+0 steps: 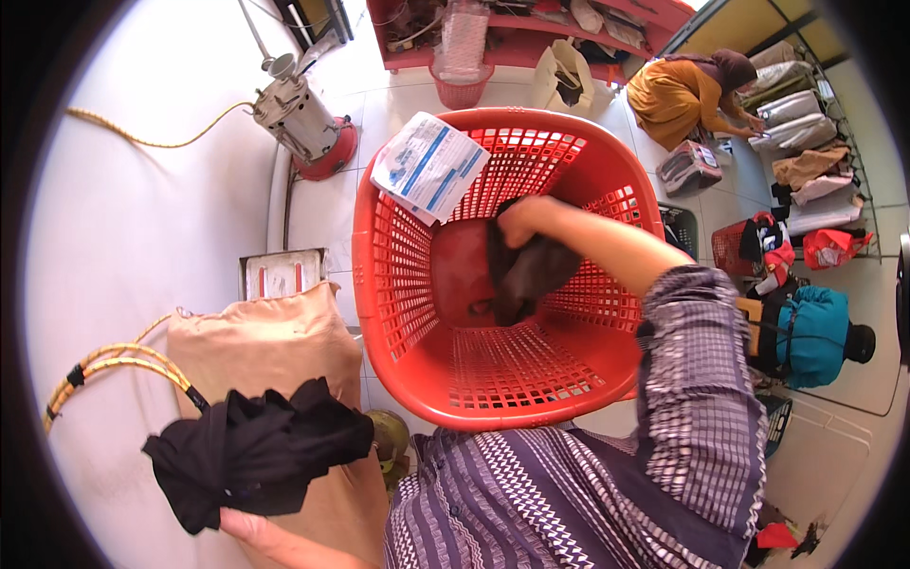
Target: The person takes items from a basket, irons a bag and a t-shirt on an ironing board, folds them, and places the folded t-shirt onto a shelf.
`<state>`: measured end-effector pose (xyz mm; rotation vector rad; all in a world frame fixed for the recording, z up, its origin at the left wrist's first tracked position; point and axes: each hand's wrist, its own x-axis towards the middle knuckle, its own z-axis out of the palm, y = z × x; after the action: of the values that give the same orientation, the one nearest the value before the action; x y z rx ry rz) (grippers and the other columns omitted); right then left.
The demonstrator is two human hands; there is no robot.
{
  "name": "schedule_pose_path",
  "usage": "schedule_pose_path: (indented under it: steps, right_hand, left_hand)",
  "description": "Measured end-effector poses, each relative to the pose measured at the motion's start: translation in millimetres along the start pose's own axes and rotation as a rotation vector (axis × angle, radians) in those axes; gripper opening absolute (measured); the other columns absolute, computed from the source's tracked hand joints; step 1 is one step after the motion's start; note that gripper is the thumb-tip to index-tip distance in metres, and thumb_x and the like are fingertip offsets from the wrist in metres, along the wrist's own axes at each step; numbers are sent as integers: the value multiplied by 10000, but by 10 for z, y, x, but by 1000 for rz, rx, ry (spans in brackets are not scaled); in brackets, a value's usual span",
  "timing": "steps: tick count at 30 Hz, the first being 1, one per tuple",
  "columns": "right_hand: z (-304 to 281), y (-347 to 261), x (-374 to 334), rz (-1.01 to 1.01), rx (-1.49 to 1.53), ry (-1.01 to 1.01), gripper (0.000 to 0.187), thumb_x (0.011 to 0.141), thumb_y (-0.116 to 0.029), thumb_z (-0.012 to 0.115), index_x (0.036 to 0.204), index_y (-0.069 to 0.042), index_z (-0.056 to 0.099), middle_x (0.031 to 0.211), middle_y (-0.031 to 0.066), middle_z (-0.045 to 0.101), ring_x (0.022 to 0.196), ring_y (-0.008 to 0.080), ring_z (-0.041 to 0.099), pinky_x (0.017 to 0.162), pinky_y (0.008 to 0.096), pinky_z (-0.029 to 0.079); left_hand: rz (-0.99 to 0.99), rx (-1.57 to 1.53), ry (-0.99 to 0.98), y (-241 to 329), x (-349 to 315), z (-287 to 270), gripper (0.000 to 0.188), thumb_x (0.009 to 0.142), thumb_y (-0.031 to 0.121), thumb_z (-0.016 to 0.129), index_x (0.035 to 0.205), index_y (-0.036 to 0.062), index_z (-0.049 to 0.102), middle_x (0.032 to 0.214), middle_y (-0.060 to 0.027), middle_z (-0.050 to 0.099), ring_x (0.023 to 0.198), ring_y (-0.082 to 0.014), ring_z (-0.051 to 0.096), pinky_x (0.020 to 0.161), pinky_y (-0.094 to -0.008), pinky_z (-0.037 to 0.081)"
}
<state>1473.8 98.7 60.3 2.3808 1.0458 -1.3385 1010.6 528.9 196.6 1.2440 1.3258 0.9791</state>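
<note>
A large red plastic laundry basket point(507, 415) with latticed sides stands in front of me. My right hand point(527, 220) reaches down into it, closed on a dark brown or black cloth point(536, 275) that hangs in folds above the basket's bottom. At the lower left, my left hand point(248, 524) supports a bunched black garment point(261, 446) over a board covered with tan cloth point(261, 337). Its thumb side shows; the other fingers are hidden beneath the garment. A white and blue printed paper or packet point(431, 166) rests on the basket's left rim.
A metal boiler point(299, 119) on a red base stands at the back left. Yellow hoses point(133, 358) run along the left wall. Another person point(687, 95) crouches at the back right beside a rack of folded cloth point(796, 123). A teal bundle point(817, 337) sits at the right.
</note>
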Motion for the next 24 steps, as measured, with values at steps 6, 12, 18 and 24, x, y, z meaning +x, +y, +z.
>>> schedule_pose_path:
  steps: [6, 12, 18, 24]
  right_hand:
    - [-560, 547, -1086, -1087, -664, 136, 57, 618, -155, 654, 610, -107, 685, 648, 89, 595, 592, 261, 586, 512, 403, 454]
    - [-796, 58, -2585, -534, 238, 298, 271, 623, -170, 758, 840, -25, 684, 859, 119, 663, 758, 223, 616, 689, 338, 477]
    - [-526, -540, -2433, -400, 638, 703, 347, 649, -210, 776, 915, -10, 677, 947, 123, 654, 861, 208, 608, 775, 346, 472]
    - [-873, -2734, -2145, -857, 660, 612, 424, 675, -250, 794, 990, 5, 670, 1035, 127, 646, 964, 193, 601, 861, 355, 467]
  left_hand:
    - [-4, -110, -46, -172, 8, -197, 471, 911, 267, 523, 1254, -56, 507, 1277, -172, 541, 1133, -276, 548, 980, -380, 426]
    - [91, -232, 2, -305, 209, -970, 458, 905, 246, 527, 1247, -59, 512, 1266, -172, 550, 1121, -275, 555, 971, -375, 430]
    - [445, -138, 238, -279, 609, -2948, 446, 900, 225, 532, 1241, -62, 518, 1255, -171, 559, 1110, -273, 563, 963, -370, 433]
    - [748, 340, 546, 642, 155, -4048, 392, 822, 29, 511, 1196, -87, 533, 1171, -186, 599, 1044, -261, 591, 915, -352, 444]
